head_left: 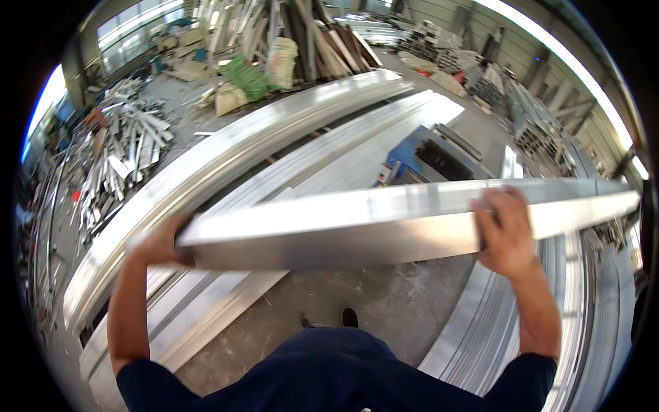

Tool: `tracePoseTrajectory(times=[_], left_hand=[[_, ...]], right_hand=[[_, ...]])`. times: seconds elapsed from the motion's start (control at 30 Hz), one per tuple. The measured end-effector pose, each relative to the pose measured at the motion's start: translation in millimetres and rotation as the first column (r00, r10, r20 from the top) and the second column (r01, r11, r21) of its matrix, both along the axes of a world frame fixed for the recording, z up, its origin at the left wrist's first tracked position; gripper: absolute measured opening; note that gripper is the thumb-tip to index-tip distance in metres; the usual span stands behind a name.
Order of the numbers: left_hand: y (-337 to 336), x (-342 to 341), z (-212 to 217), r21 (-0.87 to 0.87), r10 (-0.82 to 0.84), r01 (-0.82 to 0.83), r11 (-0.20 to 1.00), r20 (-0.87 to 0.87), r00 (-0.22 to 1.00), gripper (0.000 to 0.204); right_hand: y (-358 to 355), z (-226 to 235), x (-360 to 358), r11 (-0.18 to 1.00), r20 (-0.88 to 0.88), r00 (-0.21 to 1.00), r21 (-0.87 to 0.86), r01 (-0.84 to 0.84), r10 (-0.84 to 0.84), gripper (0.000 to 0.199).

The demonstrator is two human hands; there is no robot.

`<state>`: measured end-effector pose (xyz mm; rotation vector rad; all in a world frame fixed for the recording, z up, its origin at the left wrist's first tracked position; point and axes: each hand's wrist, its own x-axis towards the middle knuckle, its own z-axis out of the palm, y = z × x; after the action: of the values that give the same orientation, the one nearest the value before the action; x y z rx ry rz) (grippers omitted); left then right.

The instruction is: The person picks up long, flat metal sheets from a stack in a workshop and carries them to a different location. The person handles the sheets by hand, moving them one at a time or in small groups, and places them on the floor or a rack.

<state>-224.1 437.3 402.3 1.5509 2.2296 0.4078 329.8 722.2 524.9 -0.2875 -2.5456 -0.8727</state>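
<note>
Head view showed a long silver metal beam [384,223] held level at chest height, above the concrete floor [371,302] and stacks of similar beams [226,158]. The right hand [506,233] wrapped over its top edge; the left hand [165,242] gripped its near end. Far behind stood a green sack [246,77] and a pale sack [281,62].

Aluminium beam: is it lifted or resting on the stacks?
Lifted. The aluminium beam spans crosswise, left hand at its end, right hand gripping over it.
</note>
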Motion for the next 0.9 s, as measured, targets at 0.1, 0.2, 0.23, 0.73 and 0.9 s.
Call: tracePoseTrajectory(times=[0.1,0.2,0.23,0.73,0.9], left_hand=[[-55,28,-85,-0.089,0.092,-0.089,0.992,0.027,0.995,0.108],[-115,52,-183,-0.217,0.285,-0.230,0.949,0.272,0.919,0.105],[-136,62,-211,-0.262,0.318,-0.241,0.935,0.311,0.895,0.102],[-183,241,-390,-0.697,0.568,0.044,0.716,0.618,0.543,0.081],[-68,254,-447,-0.625,0.514,0.052,0.779,0.684,0.518,0.078]], right_hand=[[16,-56,-14,0.989,0.070,0.995,-0.138,-0.059,0.069,0.061],[31,-120,-48,0.949,0.231,0.958,-0.299,-0.094,0.168,0.058],[36,-147,-62,0.942,0.290,0.938,-0.324,-0.091,0.190,0.059],[96,-395,-90,0.812,0.680,0.637,-0.567,0.140,0.365,0.062],[169,-410,-55,0.718,0.533,0.845,-0.576,0.392,-0.034,0.064]])
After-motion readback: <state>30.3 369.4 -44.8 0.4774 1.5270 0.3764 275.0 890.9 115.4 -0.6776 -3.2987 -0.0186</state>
